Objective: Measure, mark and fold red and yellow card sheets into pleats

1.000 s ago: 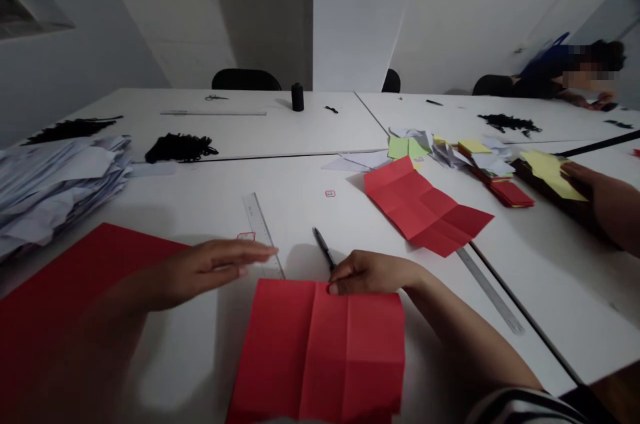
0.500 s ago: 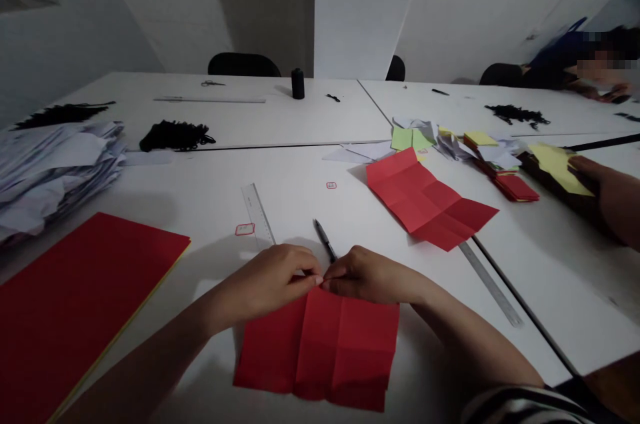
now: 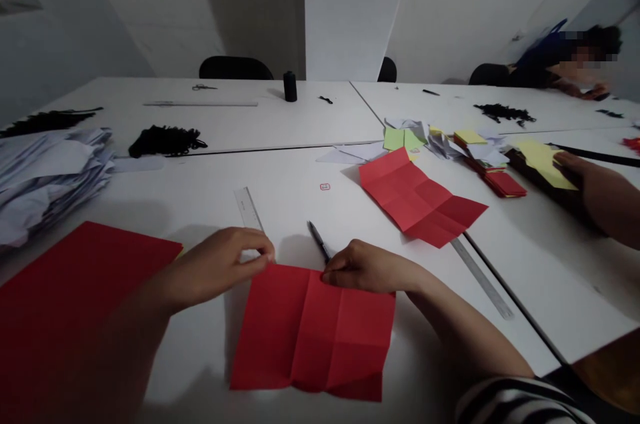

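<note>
A creased sheet of red paper [image 3: 315,337] lies in front of me, with fold lines running down and across it. My left hand [image 3: 223,267] is closed in a pinch at the sheet's far left corner. At the middle of the far edge, my right hand [image 3: 363,267] pinches the paper between thumb and fingers. A black pen [image 3: 319,241] lies just beyond my right fingertips. Behind my left hand, a clear ruler [image 3: 249,209] is partly covered.
A red sheet stack [image 3: 75,291] lies left, below piled white papers [image 3: 50,177]. Another creased red sheet [image 3: 417,197] rests partly over a metal ruler [image 3: 483,277]. At right, another person's hand [image 3: 605,201] holds yellow paper [image 3: 545,161]. Black yarn [image 3: 167,139] lies farther back.
My left hand has moved left along the far edge, from beside my right hand to the corner. The paper's far left part now shows. My right hand keeps its pinch.
</note>
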Available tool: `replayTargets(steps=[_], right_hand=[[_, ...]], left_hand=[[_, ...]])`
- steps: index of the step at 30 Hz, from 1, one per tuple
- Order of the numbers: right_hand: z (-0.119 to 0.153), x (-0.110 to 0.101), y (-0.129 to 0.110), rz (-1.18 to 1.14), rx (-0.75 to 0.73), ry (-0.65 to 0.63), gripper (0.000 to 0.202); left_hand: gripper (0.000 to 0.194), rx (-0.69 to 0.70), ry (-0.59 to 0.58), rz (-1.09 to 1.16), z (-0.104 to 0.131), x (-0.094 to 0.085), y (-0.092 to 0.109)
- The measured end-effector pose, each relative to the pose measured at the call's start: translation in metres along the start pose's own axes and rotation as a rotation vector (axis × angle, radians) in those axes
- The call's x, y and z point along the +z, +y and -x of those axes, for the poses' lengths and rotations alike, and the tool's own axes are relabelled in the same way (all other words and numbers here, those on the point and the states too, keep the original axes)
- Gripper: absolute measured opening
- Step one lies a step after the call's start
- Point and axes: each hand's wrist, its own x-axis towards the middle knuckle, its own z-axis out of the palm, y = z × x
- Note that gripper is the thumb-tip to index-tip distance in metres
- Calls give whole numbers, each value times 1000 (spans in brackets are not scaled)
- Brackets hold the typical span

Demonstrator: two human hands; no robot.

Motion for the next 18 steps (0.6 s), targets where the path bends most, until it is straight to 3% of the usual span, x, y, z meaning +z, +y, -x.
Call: replayTargets(steps=[3, 9, 18], right_hand=[[-1, 2, 1, -10, -18, 6, 24], [-2, 7, 4, -4, -55, -2, 26], [-3, -3, 3, -86, 10, 16, 19]], left_hand=[[25, 28, 147, 4, -1, 7, 9], [25, 142, 17, 88, -11, 36, 39], [30, 167, 19, -147, -4, 12, 26]])
